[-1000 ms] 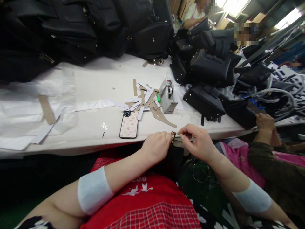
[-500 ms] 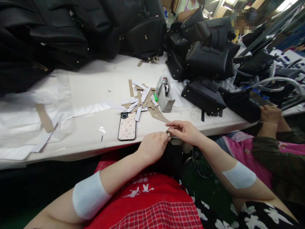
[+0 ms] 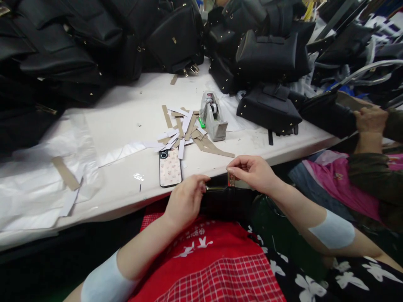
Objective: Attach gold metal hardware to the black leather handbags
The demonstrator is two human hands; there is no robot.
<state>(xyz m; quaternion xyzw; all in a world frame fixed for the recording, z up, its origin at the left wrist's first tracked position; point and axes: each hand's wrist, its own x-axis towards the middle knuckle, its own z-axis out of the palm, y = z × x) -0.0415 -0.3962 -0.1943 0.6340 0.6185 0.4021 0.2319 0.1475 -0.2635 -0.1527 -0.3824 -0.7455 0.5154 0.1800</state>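
A black bag (image 3: pixel 225 203) is at my lap, below the table's front edge, partly hidden by my left hand. My right hand (image 3: pixel 256 175) is closed in a pinch at the top of a small gold metal clasp (image 3: pixel 231 179), which stands upright at the bag's upper edge. To its left, my left hand (image 3: pixel 187 201) has its fingers drawn together beside the same edge; whatever lies in them is too small to tell. A thin gold-coloured line runs along the bag's edge between both hands.
A phone (image 3: pixel 170 168) lies near the table edge (image 3: pixel 119 191), beside scattered card strips (image 3: pixel 189 126) and a grey tape dispenser (image 3: pixel 214 119). Black bags (image 3: pixel 267 52) are piled behind. At the right, a co-worker's hand (image 3: pixel 371 121) rests on another bag.
My hands have moved apart: the left went left and down, the right slightly right. The gold clasp now shows between them. The view has shifted a little.
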